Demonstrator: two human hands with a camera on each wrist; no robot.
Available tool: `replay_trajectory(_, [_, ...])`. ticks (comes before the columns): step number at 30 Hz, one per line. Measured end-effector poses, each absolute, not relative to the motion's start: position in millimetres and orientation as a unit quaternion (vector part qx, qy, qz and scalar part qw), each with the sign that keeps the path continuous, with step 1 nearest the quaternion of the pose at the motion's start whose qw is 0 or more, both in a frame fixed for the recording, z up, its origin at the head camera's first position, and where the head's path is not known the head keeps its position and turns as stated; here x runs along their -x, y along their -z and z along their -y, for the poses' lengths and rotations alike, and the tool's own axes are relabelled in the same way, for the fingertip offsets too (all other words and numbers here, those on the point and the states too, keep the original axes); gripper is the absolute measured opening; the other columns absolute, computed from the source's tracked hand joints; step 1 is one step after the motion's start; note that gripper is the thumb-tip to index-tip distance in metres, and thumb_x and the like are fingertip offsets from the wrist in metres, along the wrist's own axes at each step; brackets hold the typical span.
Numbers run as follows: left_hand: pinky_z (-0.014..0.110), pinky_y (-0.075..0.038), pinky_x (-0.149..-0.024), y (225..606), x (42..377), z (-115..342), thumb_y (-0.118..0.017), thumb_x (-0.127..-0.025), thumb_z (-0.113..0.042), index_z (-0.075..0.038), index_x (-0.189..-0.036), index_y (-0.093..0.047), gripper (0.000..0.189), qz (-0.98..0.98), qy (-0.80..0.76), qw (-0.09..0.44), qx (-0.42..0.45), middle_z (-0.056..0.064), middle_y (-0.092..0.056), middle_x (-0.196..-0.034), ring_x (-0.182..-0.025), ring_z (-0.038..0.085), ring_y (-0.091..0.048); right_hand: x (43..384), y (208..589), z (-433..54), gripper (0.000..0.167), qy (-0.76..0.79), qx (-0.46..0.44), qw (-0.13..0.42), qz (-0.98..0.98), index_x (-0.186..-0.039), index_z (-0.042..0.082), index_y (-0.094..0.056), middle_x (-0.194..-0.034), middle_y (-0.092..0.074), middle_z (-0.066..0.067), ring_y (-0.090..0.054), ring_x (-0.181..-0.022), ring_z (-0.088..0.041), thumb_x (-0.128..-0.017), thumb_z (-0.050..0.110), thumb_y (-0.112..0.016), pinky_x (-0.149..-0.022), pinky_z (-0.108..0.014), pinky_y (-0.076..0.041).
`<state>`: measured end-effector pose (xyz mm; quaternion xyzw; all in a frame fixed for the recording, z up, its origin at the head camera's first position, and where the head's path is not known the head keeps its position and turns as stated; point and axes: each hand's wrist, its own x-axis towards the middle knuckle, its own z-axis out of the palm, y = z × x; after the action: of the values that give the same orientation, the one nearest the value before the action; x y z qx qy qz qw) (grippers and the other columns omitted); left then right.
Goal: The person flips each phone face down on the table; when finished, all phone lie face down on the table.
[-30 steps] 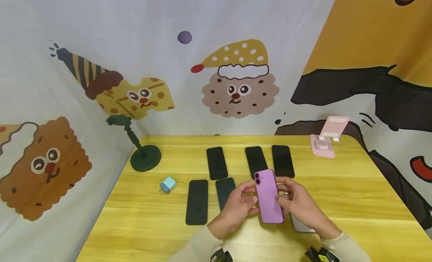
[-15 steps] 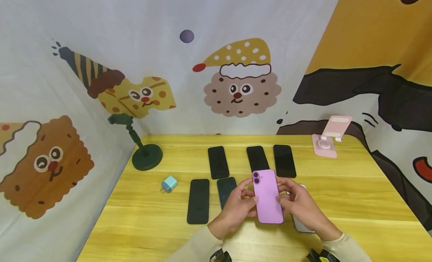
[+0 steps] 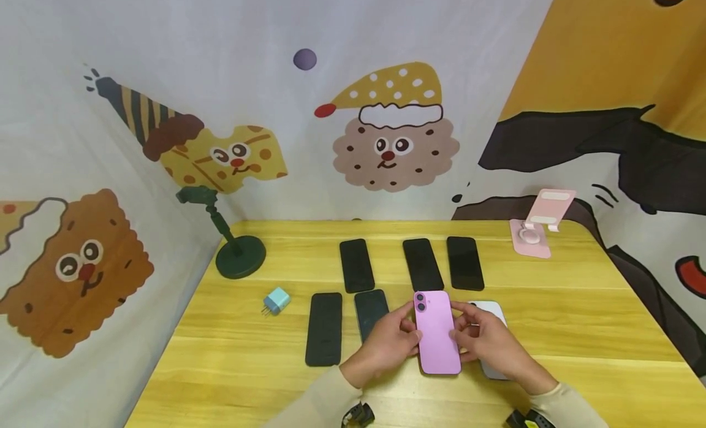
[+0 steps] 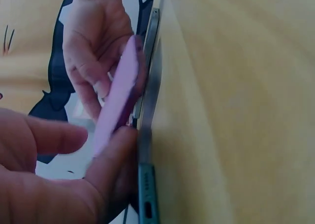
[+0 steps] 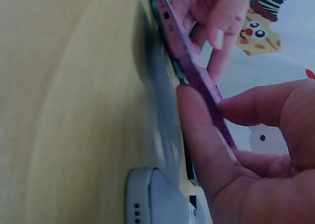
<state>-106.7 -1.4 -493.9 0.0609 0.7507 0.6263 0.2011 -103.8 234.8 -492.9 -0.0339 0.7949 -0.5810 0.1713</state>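
A pink phone [image 3: 438, 336] lies face down between the two hands, its twin cameras at the upper left. My left hand [image 3: 388, 342] pinches its left edge, and my right hand [image 3: 488, 341] pinches the right edge. Both wrist views show the pink phone [image 5: 184, 56] tilted, close over the table. Beside the left hand is a dark phone with a teal edge [image 4: 147, 194]. A white phone [image 3: 493, 309], partly covered by the right hand, sits to the right; its rounded end [image 5: 157, 197] shows in the right wrist view.
Several black phones lie on the wooden table [image 3: 579, 330], one [image 3: 423, 264] just beyond the pink one and another [image 3: 323, 330] at left. A blue charger plug [image 3: 277, 300], a dark green stand [image 3: 241, 256] and a pink folding stand [image 3: 532, 235] stand farther out. A cartoon cloth hangs behind.
Both hands have brought the pink phone lower and nearer the person, uncovering more of the black phone behind it. More of the white phone shows too. The grip stays on both edges.
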Motion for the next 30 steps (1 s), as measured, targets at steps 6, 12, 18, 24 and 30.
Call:
replay_trajectory(6, [0.022, -0.051, -0.072, 488.7, 109.5, 1.6, -0.074, -0.099, -0.021, -0.008, -0.152, -0.056, 0.057, -0.822, -0.532, 0.179, -0.096, -0.007, -0.072, -0.086, -0.07, 0.004, -0.065, 102.8, 497.9, -234.6, 0.073, 0.532, 0.048, 0.147, -0.833, -0.159, -0.001, -0.04, -0.095, -0.058, -0.014, -0.064, -0.072, -0.017, -0.094, -0.002, -0.073, -0.055, -0.036, -0.063])
replay_trajectory(12, [0.021, -0.051, -0.069, 485.6, 114.4, -0.5, -0.075, -0.098, -0.025, -0.009, -0.145, -0.064, 0.052, -0.838, -0.507, 0.176, -0.096, -0.005, -0.071, -0.098, -0.072, 0.003, -0.066, 105.2, 495.4, -232.9, 0.069, 0.467, 0.044, 0.132, -0.873, -0.153, -0.005, -0.047, -0.092, -0.062, -0.009, -0.065, -0.07, -0.016, -0.091, 0.0, -0.077, -0.055, -0.029, -0.06])
replay_trajectory(18, [0.021, -0.047, -0.06, 486.3, 120.1, -2.0, -0.075, -0.097, -0.026, -0.009, -0.133, -0.073, 0.04, -0.843, -0.498, 0.179, -0.1, -0.007, -0.072, -0.086, -0.07, 0.003, -0.061, 106.6, 492.4, -229.0, 0.067, 0.428, 0.039, 0.123, -0.894, -0.149, -0.009, -0.051, -0.097, -0.066, -0.006, -0.065, -0.074, -0.014, -0.09, 0.003, -0.081, -0.056, -0.025, -0.059])
replay_trajectory(24, [0.02, -0.04, -0.049, 484.8, 121.4, -2.3, -0.073, -0.099, -0.021, -0.006, -0.121, -0.076, 0.027, -0.822, -0.524, 0.204, -0.091, -0.003, -0.07, -0.074, -0.061, 0.009, -0.064, 106.9, 493.2, -227.9, 0.061, 0.404, 0.053, 0.108, -0.907, -0.144, -0.009, -0.058, -0.101, -0.065, -0.007, -0.065, -0.072, -0.011, -0.089, 0.002, -0.082, -0.055, -0.025, -0.058])
replay_trajectory(30, [0.019, -0.04, -0.051, 483.6, 121.9, -0.3, -0.073, -0.1, -0.021, -0.006, -0.107, -0.076, 0.017, -0.814, -0.532, 0.214, -0.094, 0.0, -0.067, -0.071, -0.063, 0.01, -0.066, 106.2, 492.4, -229.0, 0.061, 0.403, 0.054, 0.105, -0.908, -0.143, -0.011, -0.058, -0.104, -0.065, -0.009, -0.068, -0.076, -0.011, -0.088, 0.004, -0.082, -0.057, -0.024, -0.058])
